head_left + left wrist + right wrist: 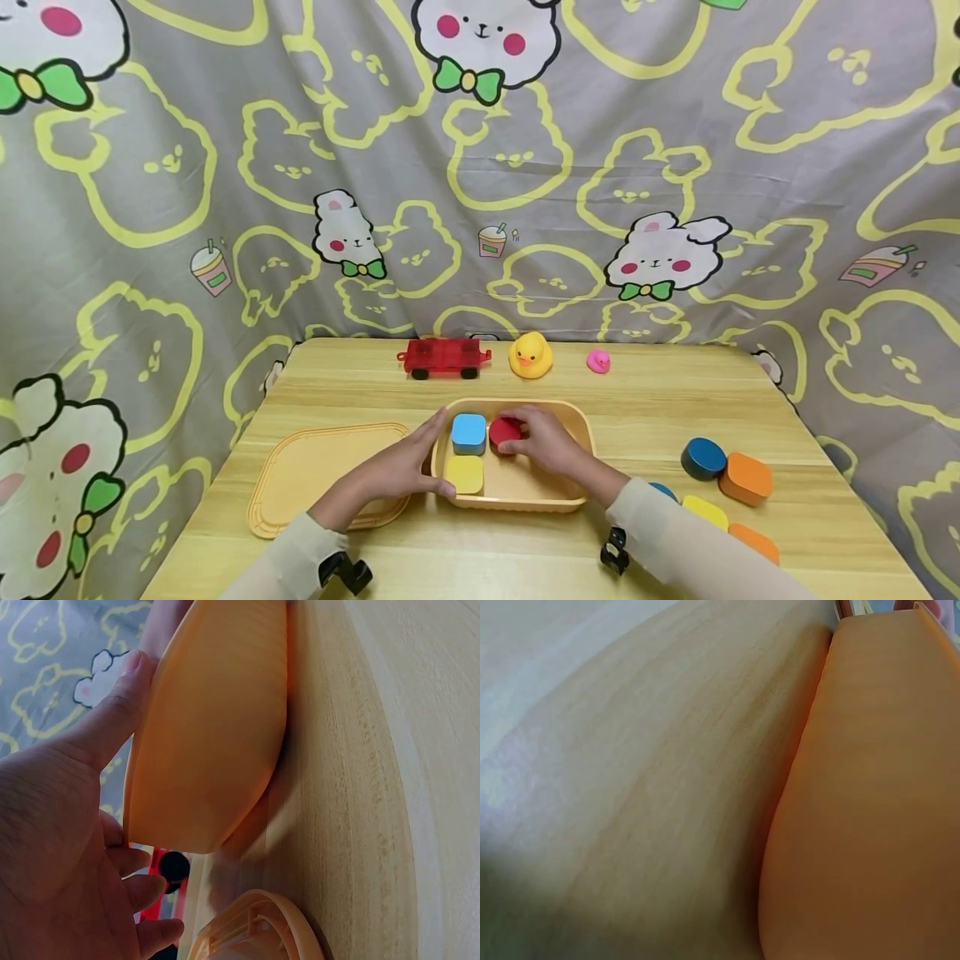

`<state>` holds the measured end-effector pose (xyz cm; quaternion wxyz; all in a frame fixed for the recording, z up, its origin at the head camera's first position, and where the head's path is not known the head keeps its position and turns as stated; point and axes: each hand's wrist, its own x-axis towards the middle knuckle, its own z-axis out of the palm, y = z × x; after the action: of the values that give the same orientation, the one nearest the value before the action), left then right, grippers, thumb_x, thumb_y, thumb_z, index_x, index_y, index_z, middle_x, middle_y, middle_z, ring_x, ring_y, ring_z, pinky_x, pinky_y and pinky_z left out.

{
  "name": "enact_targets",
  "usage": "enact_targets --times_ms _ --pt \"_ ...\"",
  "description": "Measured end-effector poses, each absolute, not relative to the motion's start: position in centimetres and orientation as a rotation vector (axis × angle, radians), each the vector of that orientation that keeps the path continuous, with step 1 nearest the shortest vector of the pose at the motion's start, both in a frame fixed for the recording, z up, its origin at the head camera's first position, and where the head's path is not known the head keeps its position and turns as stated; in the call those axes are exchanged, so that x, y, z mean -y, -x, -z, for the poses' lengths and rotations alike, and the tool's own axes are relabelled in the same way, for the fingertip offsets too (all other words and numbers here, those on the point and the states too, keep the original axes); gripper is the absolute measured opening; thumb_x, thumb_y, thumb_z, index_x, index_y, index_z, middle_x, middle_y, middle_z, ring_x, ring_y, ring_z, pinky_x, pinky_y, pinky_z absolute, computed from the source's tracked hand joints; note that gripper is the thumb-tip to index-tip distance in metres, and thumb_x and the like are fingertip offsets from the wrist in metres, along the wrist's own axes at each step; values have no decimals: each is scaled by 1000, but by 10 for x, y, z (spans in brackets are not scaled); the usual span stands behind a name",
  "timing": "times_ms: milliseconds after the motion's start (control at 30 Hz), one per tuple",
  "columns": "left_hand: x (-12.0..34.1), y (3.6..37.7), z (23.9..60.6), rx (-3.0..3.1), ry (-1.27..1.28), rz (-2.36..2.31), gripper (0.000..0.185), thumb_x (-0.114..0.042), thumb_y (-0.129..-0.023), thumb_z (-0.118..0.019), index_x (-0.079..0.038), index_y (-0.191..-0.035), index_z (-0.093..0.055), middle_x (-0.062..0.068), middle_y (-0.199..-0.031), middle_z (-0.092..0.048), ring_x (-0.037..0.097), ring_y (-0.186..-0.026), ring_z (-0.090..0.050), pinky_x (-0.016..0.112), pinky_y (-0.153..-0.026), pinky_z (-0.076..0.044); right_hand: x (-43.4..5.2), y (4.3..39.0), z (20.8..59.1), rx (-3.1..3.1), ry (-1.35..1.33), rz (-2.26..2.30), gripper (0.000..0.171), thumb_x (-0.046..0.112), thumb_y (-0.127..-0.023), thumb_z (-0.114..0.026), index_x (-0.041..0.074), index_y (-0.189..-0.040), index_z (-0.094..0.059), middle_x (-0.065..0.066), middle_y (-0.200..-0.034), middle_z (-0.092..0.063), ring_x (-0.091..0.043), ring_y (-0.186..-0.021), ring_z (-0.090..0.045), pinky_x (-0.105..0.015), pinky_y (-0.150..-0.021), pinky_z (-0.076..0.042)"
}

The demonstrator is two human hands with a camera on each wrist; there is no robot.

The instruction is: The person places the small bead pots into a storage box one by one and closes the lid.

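While the left hand [400, 468], its grip spread apart, rests against the container's [540, 483] 9 o'clock end, the light-blue block [468, 433] sits inside with the yellow block [465, 475] at its 6 o'clock and the red block [502, 433] at its 3 o'clock, clamped in the right hand's [552, 439] grip. Positioning red seems the step in hand; next, probably, comes loosening that grip, with loose blocks [705, 512] lying just past 3 o'clock.

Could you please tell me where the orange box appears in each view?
Head: the orange box sits below centre, slightly right.
Left wrist: upper left of centre, cut off at the top.
Right wrist: along the right side, cut off by that edge.
Shared landmark: the wooden tabletop.
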<state>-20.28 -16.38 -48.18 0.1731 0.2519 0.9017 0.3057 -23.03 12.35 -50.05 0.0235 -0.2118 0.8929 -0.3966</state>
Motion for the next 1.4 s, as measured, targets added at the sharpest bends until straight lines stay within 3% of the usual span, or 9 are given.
enact_targets --times_ms 767,967,1400 --pt "164 203 481 -2550 -722 -878 126 -53 -81 -84 -15 -167 0 13 -173 -6 38 -156 -19 58 -121 -29 -162 211 475 -2676 602 1413 54 18 -88 -84 -1 -136 -65 -20 -129 -66 -43 -118 -64 -54 -98 -54" --pt "163 202 480 -2551 -722 -872 126 -52 -82 -84 -14 -167 0 13 -173 -6 38 -156 -19 58 -120 -29 -178 202 469 -2695 554 1392 60 28 -88 -84 2 -138 -64 -16 -136 -65 -38 -123 -63 -50 -102 -53" --pt "164 202 478 -2549 -725 -867 127 -56 -81 -83 -13 -167 0 13 -173 -6 38 -156 -19 58 -121 -29 -228 176 464 -2780 530 1412 62 34 -89 -82 7 -141 -62 -11 -140 -64 -35 -132 -57 -51 -107 -49"
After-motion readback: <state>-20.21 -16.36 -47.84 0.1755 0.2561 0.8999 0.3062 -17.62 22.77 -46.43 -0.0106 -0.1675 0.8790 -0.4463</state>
